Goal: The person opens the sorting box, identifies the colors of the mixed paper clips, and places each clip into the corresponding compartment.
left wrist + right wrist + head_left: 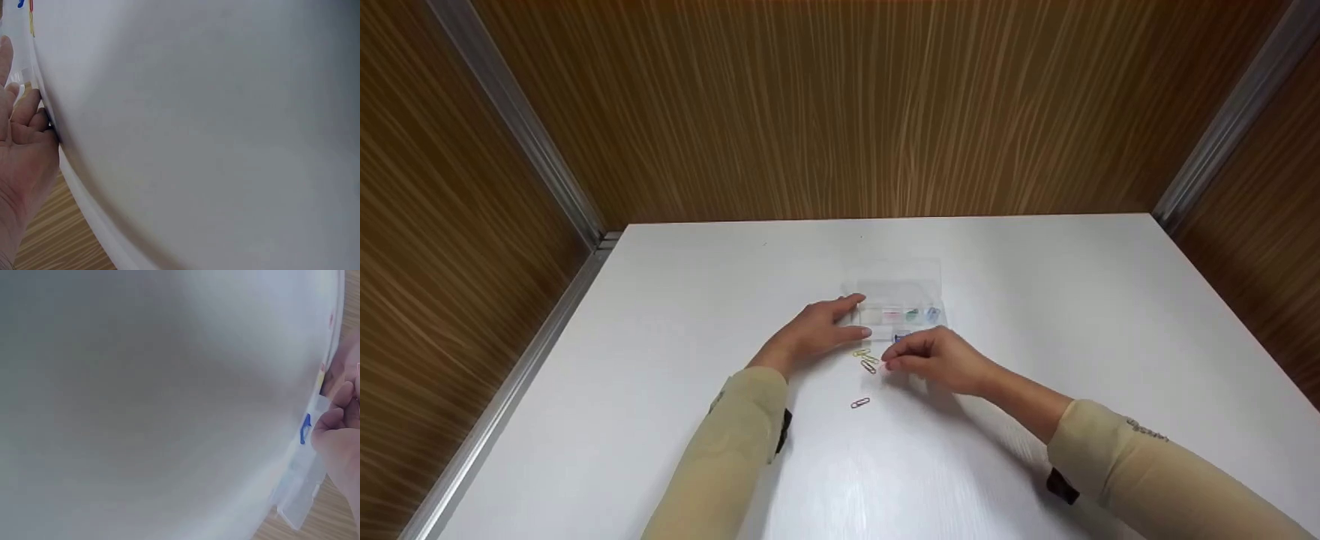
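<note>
Two hands at work over a white counter (682,300). Left hand (819,328): fingers spread and relaxed, index at the back left corner of a clear compartment box (879,333), thumb by the front left corner, seemingly steadying it, not gripping.

Loose paper clips next. Yellow clips (862,352) lie just in front of the left thumb, near the right fingertips. A dark red clip (868,367) sits just left of the right fingertips. A lone red clip (860,403) lies nearer the person, apart from both sets of fingers.

Box spans between and beyond the fingers, its clear lid (896,271) open past the left index. Inside, beyond the right fingertips: pinkish contents (891,314), then green contents (912,315), then blue contents (932,313), each in its own back compartment; blue clip (900,338) in front, just behind the right index.

Right hand (949,364): thumb and index closed in a pinch on what looks like a pinkish clip (884,367), held just outside the box; blurred and mostly covered, so shape unsure.

Progress, judged by layout: partway. Blue and green appear boxed; yellow and red ones remain out, plus the pinched one.
</note>
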Demonstrator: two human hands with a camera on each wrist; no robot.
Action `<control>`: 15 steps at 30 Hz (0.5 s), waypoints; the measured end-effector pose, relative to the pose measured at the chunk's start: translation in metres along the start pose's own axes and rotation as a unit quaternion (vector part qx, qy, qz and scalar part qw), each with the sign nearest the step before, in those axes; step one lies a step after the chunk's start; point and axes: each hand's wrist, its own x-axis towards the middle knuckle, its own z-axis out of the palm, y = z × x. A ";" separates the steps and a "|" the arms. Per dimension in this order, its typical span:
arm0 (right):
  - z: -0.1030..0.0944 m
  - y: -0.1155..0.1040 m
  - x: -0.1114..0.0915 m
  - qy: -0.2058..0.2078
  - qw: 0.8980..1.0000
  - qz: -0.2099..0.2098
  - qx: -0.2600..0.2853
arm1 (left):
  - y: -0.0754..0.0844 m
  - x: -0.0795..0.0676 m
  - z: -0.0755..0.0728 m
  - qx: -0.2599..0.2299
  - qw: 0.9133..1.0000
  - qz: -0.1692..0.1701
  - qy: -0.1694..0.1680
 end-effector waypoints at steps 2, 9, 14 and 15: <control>-0.006 -0.003 0.001 0.016 1.000 0.002 0.007 | 0.000 0.000 0.000 -0.001 1.000 0.002 0.001; -0.025 -0.008 0.009 0.086 0.996 0.014 -0.018 | 0.001 0.000 0.001 -0.003 1.000 -0.011 0.001; -0.034 -0.009 0.017 0.134 0.988 0.018 -0.069 | 0.001 -0.001 0.002 -0.006 1.000 -0.008 0.003; -0.035 -0.009 0.018 0.141 0.987 0.019 -0.074 | 0.001 -0.001 0.002 -0.008 1.000 -0.006 0.003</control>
